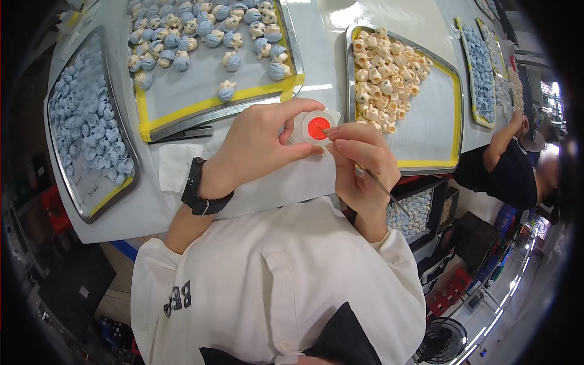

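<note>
The thin tool's (385, 191) tip is hard to make out against red-orange paint (316, 126) (the right hand (365, 157), pinching narrowly, hides its middle). Left of the right tray (432, 163), the left hand's (258, 139) widely spread thumb and forefinger flank the clear cup (297, 135).

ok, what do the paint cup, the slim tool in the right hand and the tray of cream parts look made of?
Paint cup: probably translucent plastic, glossy; see-through walls catch highlights, though glass isn't ruled out.
Slim tool: smooth dark shaft with a glint; metal or lacquered wood, can't tell.
Tray: likely metal, satin, from the rim's grey sheen; yellow edging looks like tape.
</note>
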The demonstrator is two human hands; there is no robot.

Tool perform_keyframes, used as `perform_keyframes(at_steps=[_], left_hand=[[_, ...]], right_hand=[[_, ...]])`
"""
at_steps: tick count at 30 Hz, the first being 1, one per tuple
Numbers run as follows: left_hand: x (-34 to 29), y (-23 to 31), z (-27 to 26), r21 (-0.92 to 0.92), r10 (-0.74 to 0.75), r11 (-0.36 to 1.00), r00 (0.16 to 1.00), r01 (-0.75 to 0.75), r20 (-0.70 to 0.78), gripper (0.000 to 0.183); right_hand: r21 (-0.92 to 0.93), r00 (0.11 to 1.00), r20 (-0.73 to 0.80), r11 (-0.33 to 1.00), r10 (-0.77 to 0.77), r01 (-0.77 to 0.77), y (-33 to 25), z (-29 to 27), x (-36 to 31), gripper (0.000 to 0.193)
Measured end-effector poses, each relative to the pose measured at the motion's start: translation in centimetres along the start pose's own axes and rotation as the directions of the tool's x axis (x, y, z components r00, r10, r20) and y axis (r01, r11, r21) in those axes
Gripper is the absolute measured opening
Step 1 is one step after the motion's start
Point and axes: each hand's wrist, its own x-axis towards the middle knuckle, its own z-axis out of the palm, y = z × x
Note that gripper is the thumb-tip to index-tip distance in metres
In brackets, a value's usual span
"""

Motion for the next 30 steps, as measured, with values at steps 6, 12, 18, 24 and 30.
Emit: perform_keyframes(at_steps=[6, 12, 18, 24, 30], left_hand=[[0.0, 0.1, 0.0, 0.021, 0.001, 1.0, 1.0, -0.001, -0.007, 0.056], [0.0, 0.0, 0.1, 0.02, 0.009, 1.0, 1.0, -0.009, -0.016, 0.056], [0.0, 0.0, 0.1, 0.031, 0.01, 0.999, 1.0, -0.01, -0.013, 0.056], [0.0, 0.0, 0.1, 0.031, 0.015, 0.999, 1.0, -0.015, -0.016, 0.055], [0.0, 0.0, 0.1, 0.022, 0.017, 1.0, 1.0, -0.016, -0.015, 0.055]], right_hand=[[0.057, 0.999, -0.026, 0.998, -0.037, 0.038, 0.5, 0.2, -0.1, 0.04], [0.131, 0.994, -0.104, 0.991, 0.018, -0.004, 1.1, 0.3, -0.3, 0.028], [0.209, 0.987, -0.13, 0.975, 0.099, -0.071, 0.8, 0.3, -0.8, 0.023], [0.157, 0.989, -0.108, 0.984, 0.099, -0.082, 0.6, -0.1, -0.2, 0.027], [0.114, 0.996, -0.029, 0.991, 0.08, -0.076, 0.6, -0.5, 0.0, 0.028]])
